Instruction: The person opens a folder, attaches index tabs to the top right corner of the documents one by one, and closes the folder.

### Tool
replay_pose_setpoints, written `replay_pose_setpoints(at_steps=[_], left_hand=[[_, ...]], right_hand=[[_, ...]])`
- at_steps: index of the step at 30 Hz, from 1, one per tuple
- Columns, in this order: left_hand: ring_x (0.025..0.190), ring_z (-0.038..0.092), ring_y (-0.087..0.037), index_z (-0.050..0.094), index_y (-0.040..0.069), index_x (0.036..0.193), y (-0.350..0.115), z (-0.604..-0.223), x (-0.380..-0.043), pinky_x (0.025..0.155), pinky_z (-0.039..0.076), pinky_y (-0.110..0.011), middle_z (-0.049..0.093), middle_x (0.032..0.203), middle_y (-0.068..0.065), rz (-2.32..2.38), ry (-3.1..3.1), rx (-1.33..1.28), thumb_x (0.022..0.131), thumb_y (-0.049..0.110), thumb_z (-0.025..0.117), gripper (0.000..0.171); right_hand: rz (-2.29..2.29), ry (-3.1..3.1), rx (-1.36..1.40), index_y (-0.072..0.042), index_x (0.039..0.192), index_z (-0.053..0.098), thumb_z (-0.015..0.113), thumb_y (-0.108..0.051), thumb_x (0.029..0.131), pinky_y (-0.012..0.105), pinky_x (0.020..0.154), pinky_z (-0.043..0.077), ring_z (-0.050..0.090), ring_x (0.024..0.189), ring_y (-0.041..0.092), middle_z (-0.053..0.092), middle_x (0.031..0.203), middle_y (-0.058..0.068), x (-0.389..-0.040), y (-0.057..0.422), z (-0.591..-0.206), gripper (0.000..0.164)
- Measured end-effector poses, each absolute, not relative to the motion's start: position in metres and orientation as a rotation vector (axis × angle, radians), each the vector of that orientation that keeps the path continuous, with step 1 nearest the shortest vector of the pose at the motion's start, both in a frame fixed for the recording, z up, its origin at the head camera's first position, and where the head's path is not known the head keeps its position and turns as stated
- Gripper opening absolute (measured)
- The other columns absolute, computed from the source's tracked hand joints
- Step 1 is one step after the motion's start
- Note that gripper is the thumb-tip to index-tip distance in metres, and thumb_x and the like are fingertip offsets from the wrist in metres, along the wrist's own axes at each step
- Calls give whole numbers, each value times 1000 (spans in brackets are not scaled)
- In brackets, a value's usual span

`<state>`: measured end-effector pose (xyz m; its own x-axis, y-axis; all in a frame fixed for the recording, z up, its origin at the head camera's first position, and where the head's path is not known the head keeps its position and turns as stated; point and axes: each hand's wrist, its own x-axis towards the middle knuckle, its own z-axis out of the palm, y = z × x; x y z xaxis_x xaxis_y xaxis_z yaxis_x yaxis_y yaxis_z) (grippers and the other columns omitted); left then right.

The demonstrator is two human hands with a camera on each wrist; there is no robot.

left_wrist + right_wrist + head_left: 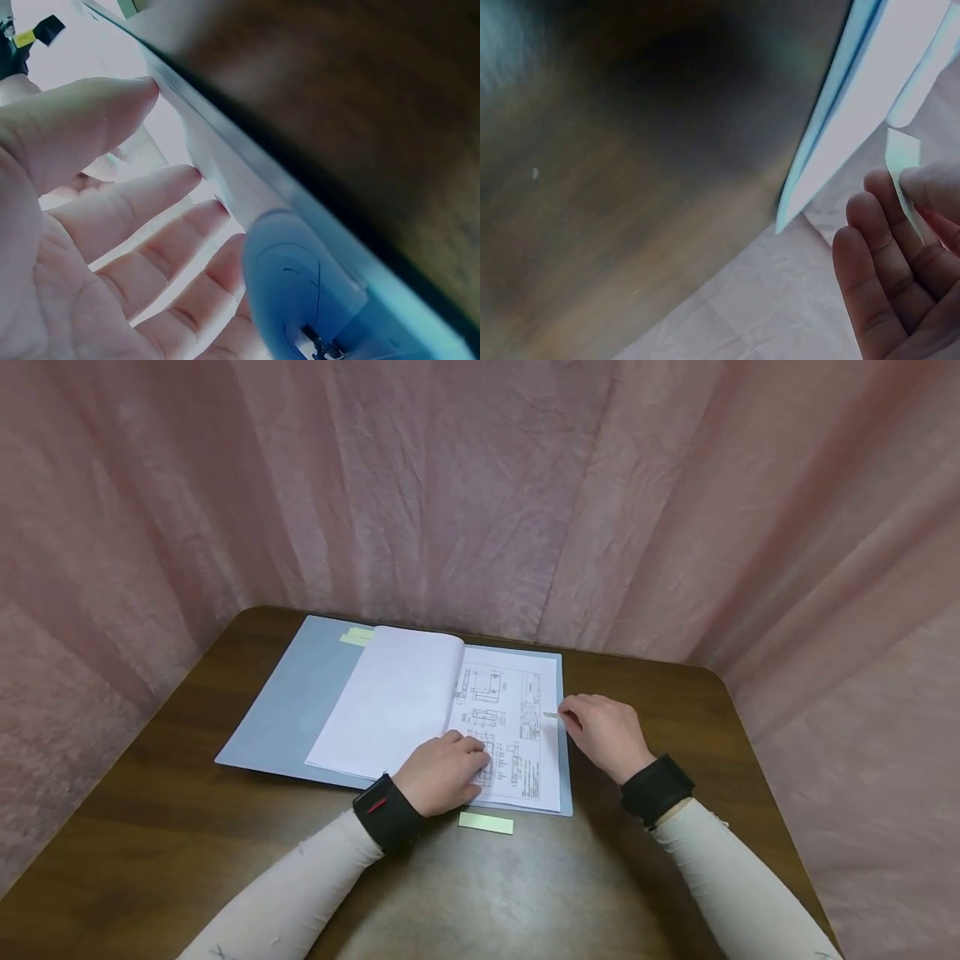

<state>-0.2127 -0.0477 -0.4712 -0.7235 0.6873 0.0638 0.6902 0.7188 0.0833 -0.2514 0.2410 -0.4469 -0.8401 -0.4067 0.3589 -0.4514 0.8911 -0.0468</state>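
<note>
Fingers of the right hand (603,733) are pinching a thin, pale green paper strip (904,150), thumb against forefinger, others loosely bent. Its free end is showing over the right margin of a white sheet printed with black line drawings (531,681); contact: cannot tell. Left hand (442,774) is resting on that sheet near its lower edge, fingers slightly spread, gripping nothing. Turned white pages (390,702) are lying left, inside an open light-blue folder (277,710) on a dark brown wooden table (112,860). Progress, as judged: tabbing pages, partway. Pale green tabs (356,636) are already showing at the turned pages' upper left; the pinched strip is apparently awaiting fixing. Another flat pale green strip (486,822) is lying in front of the folder, unused.
</note>
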Motion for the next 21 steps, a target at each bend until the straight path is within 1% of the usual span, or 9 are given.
replay_pose_setpoints(at_steps=[6,9,11,17,21], left_hand=[[113,56,-23,69,18,126,-47,-472,-214,88,48,-37,63,128,-1,-141,-2874,-1151,89,36,71,41],[112,57,-23,69,17,127,-47,-473,-213,87,49,-36,63,128,-2,-130,-2869,-1159,89,36,71,42],[112,57,-23,69,16,127,-48,-473,-212,87,49,-37,63,128,-3,-127,-2868,-1166,89,36,71,42],[111,57,-24,69,16,126,-49,-472,-210,87,49,-37,63,127,-4,-113,-2862,-1170,89,37,71,43],[110,57,-24,68,16,127,-48,-472,-209,87,49,-37,63,127,-4,-114,-2859,-1169,90,37,70,42]], right_hand=[[129,-2710,610,-16,98,73,75,-16,87,28,54,40,53,63,13,69,85,-1,-274,246,-452,12],[108,-2698,590,-16,96,73,73,-15,88,28,54,40,52,63,13,67,83,-1,-286,246,-455,9],[95,-2687,572,-16,95,73,73,-15,88,30,55,41,53,66,14,66,83,-2,-294,247,-456,7],[116,-2630,546,-17,92,75,72,-15,88,35,63,47,56,85,19,67,92,-2,-315,247,-459,6],[110,-2629,528,-17,92,75,71,-15,89,36,63,47,55,85,21,66,91,-1,-325,246,-460,5]])
